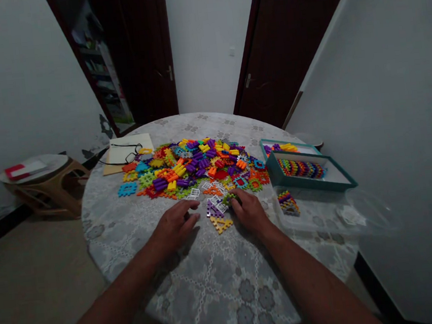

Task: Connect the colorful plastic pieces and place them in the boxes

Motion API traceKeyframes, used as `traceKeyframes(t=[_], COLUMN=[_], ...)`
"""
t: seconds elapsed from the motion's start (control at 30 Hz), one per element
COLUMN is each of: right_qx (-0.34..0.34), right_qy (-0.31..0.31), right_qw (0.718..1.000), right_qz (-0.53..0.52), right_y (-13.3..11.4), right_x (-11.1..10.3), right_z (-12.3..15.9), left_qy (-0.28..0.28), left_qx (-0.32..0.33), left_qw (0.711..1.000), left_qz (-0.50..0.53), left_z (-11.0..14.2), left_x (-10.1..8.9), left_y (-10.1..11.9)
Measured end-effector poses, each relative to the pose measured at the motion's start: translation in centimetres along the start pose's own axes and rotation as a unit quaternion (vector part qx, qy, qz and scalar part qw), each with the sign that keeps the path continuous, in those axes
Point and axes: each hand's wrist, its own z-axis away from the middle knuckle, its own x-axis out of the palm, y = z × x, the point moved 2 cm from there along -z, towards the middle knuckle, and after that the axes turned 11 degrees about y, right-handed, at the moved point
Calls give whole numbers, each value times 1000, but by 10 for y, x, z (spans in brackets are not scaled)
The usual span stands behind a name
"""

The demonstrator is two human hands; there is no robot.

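My right hand (pixel 249 209) pinches a small green toothed plastic building piece (pixel 227 199) just above the tabletop. My left hand (pixel 175 223) rests on the near side, its fingers apart and nothing between them. Between the two hands lie a purple triangular piece (pixel 213 210) and, nearer to me, a yellow triangular piece (pixel 221 224). White lattice pieces (pixel 193 193) lie just beyond my left fingertips. Behind both hands spreads a big heap of mixed colourful building pieces (pixel 197 166), toothed flat ones and ribbed purple, yellow and orange ones.
A round table (pixel 209 295) has a grey patterned cover. On the right stand a teal box (pixel 310 186) with rows of joined pieces and a clear plastic tray (pixel 313 224) holding a small stack (pixel 288 203). Glasses (pixel 129 155) lie on paper (pixel 118 146) at the far left.
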Motion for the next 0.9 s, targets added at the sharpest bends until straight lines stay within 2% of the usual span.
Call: traceKeyframes(t=[0.1,0.2,0.27,0.33,0.43,0.5,0.6,0.73,0.83,0.9], right_qx=[-38,-74,-94,-110,-114,-98,-70,-57,-60,-85], right_qy=[-19,-35,-34,-2,99,129,82,27,48,75], right_qw=[997,991,988,987,988,983,974,969,970,973], right_qz=[-64,-103,-119,-116,-16,89,197,238,230,202], right_y=[-13,-23,-23,-18,-2,9,21,25,19,11], right_x=[6,13,15,12,2,-2,2,10,10,8], right_z=[5,9,9,6,-2,-7,-9,-7,-8,-7], left_qy=[4,-20,-26,-18,-4,6,19,-7,-9,2], left_qx=[12,24,30,20,-4,-4,19,50,58,58], left_qw=[999,997,995,995,995,996,996,995,996,996], left_qz=[41,71,88,99,98,86,80,85,71,63], left_z=[-12,-23,-26,-25,-20,-19,-20,-22,-22,-22], left_x=[11,26,33,35,31,27,23,25,28,30], left_y=[21,35,35,29,16,9,7,8,5,2])
